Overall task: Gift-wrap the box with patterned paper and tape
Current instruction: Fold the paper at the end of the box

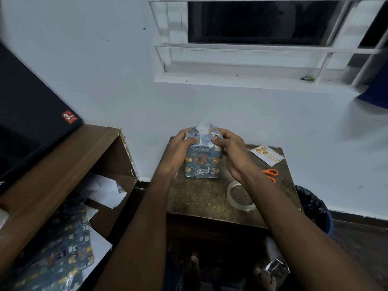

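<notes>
Blue animal-print paper covers the upright box (202,158); both hands (182,148) (230,148) grip its top.

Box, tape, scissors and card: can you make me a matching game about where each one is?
Things:
1. wrapped box
2. tape roll
3. scissors
4. card

Places:
A. far right corner of the small table
B. flat on the table, nearest the person
C. between the left hand and the right hand
D. orange handles peeking out from behind the right forearm

Pairs: 1-C, 2-B, 3-D, 4-A
</notes>
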The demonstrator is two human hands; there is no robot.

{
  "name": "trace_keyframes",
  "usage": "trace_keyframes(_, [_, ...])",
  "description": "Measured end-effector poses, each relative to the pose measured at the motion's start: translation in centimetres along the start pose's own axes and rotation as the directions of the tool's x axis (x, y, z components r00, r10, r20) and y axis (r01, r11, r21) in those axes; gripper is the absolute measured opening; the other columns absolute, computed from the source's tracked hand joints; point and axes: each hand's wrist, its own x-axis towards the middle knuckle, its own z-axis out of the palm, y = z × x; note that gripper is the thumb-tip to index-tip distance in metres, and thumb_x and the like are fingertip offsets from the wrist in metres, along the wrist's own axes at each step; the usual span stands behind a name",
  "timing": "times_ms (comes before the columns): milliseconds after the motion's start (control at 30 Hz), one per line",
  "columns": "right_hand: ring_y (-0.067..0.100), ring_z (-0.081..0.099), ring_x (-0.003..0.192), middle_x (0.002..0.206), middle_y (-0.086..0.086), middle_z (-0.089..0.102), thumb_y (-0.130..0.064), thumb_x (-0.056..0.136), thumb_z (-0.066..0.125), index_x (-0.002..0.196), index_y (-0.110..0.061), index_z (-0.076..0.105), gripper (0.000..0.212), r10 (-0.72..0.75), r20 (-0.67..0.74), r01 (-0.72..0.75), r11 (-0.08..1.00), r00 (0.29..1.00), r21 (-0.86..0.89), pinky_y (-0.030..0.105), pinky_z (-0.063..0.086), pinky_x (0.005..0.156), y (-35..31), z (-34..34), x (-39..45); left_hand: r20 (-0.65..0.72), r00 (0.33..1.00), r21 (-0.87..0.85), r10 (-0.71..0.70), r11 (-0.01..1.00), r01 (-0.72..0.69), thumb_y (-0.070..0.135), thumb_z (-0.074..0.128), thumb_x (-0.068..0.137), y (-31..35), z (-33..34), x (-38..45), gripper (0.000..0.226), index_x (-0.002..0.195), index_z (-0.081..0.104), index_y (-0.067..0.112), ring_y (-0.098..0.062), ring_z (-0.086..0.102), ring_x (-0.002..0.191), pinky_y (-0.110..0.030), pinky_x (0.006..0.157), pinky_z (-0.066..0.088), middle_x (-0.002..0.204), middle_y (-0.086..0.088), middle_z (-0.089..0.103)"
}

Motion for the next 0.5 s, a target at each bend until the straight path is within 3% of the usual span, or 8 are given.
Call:
trace_keyframes(133, [0.010,0.071,0.065,0.087,0.007,0.074,0.002,0.099,0.056,0.117,-0.003,0.067,0.022,0.084,0.048,-0.085,0.996,0.995,0.024,0.017,0.052,0.051,-0.3,-0.4,0.2,0.032,0.999,-0.020,0.018,1.000,-0.017,0.013,0.060,0.101,-0.1,-0.2,0.0,0.015,0.107,0.074,0.015,-0.015,0.075,0.083,-0.029,0.069,0.057,0.096,-0.004,0.080])
trace_keyframes(300, [0.013,0.073,0.075,0.097,0.010,0.074,-0.007,0.105,0.053,0.123,-0.002,0.065,0.022,0.054,0.091,-0.061,0.995,0.994,0.083,0.023,0.057,0.060,0.4,-0.8,0.6,0.042,0.997,-0.058,0.065,0.996,-0.062,0.008,0.062,0.101,-0.1,-0.2,0.0,0.022,0.121,0.070,0.008,-0.017,0.075,0.091,-0.029,0.073,0.059,0.107,-0.007,0.078])
trace_keyframes(500, [0.023,0.068,0.089,0.100,0.012,0.073,0.002,0.100,0.050,0.105,-0.005,0.072,0.023,0.011,0.102,-0.018,0.998,0.995,0.063,0.032,0.059,0.073,0.7,-1.1,1.5,0.030,0.993,-0.036,0.114,0.993,-0.113,0.003,0.062,0.099,0.3,-0.3,0.1,0.012,0.105,0.070,0.009,-0.016,0.071,0.084,-0.027,0.069,0.057,0.096,-0.003,0.075])
